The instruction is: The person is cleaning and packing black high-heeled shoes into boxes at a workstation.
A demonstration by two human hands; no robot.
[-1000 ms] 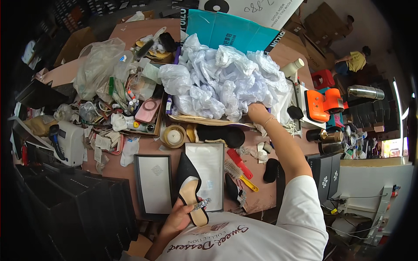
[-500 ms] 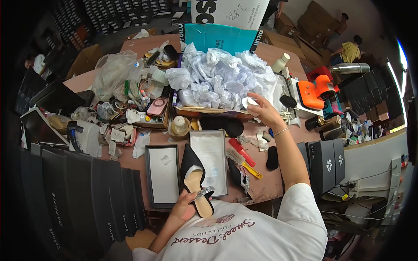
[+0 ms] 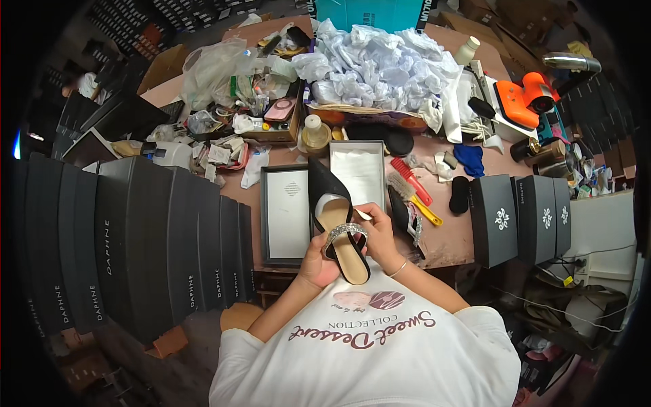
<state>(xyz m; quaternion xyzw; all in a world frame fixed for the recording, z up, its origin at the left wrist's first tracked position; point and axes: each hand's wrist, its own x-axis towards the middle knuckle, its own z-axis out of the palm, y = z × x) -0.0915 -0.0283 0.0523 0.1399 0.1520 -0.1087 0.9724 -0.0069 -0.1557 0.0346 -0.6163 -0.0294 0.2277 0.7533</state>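
Note:
A black pointed slip-on shoe (image 3: 325,186) with a glittery strap (image 3: 344,232) and a beige insole is in my left hand (image 3: 319,264), whose fingers wrap its side at the strap. White lining or padding shows inside the toe. My right hand (image 3: 380,237) is beside the strap, its fingers closed on a small flat white piece (image 3: 363,215) seen nearly edge-on. Beyond the shoe lie a shoebox lid (image 3: 288,217) and an open shoebox (image 3: 359,163) lined with white paper. A second black shoe (image 3: 401,207) with a glittery strap lies to the right.
A red brush (image 3: 411,182), a yellow-handled brush (image 3: 427,211) and a blue cloth (image 3: 469,160) lie at right. Crumpled white paper (image 3: 380,68) fills a box at the back. Dark shoeboxes (image 3: 146,244) stand at left, more (image 3: 495,217) at right. A bottle (image 3: 314,136) stands behind the lid.
My right hand has come back from the paper-filled box to the shoe, bringing the small white piece. My left hand still holds the shoe. The whole view has shifted.

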